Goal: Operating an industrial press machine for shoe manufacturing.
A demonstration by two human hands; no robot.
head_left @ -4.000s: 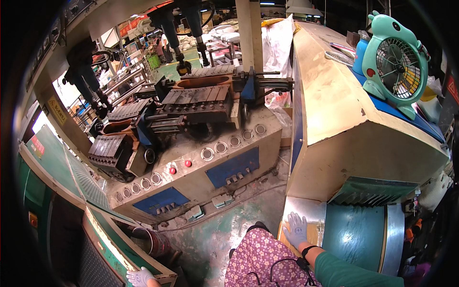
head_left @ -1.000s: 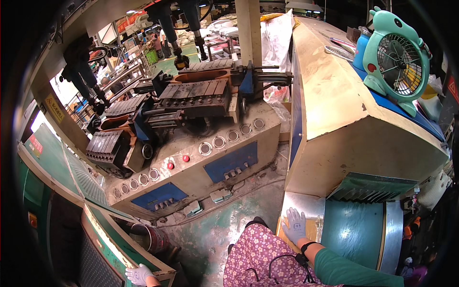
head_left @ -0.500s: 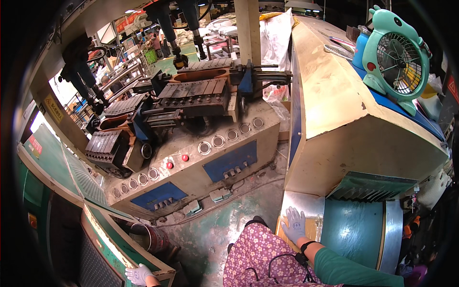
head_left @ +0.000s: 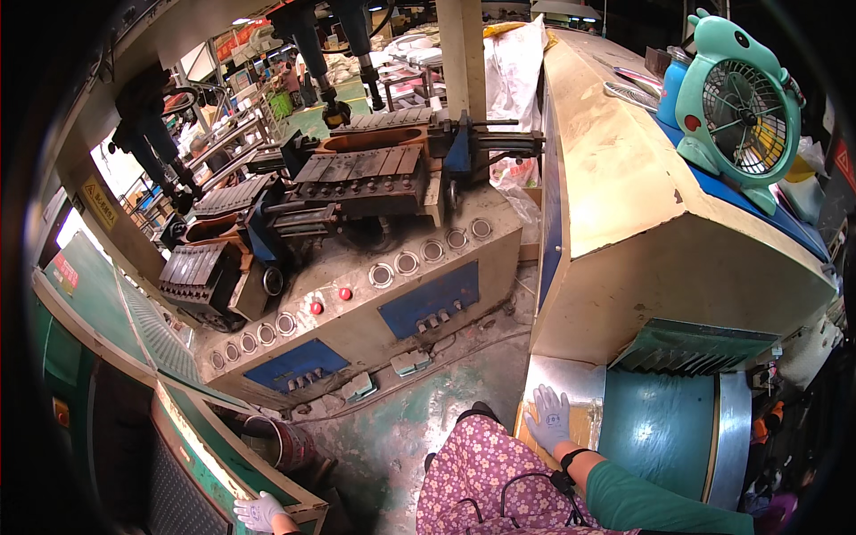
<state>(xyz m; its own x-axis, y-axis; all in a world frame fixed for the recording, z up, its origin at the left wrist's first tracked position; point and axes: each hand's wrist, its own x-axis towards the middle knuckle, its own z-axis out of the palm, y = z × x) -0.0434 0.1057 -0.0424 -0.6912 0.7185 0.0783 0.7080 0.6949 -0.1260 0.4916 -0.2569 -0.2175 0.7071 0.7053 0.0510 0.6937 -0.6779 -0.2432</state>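
Note:
My right hand (head_left: 550, 417), in a pale grey work glove, lies flat with its fingers stretched out. It rests on the metal and tan side ledge (head_left: 571, 379) of a conveyor, beside the blue-green belt (head_left: 657, 437). At the lower left, my left hand (head_left: 259, 513) wears the same kind of glove. Its fingers spread over the edge of a green-framed machine (head_left: 209, 464), and it holds nothing. Ahead stands a two-station press machine (head_left: 357, 276) with dark clamp blocks (head_left: 364, 178) and brown moulds (head_left: 379, 141) between them.
A beige machine hood (head_left: 642, 205) with a dark flap curtain (head_left: 695, 346) covers the conveyor. On top stand a mint-green fan (head_left: 740, 116) and a blue bottle (head_left: 673, 89). Red buttons (head_left: 345, 294) sit on the press front; foot pedals (head_left: 410, 363) and a bucket (head_left: 287, 443) are on the floor.

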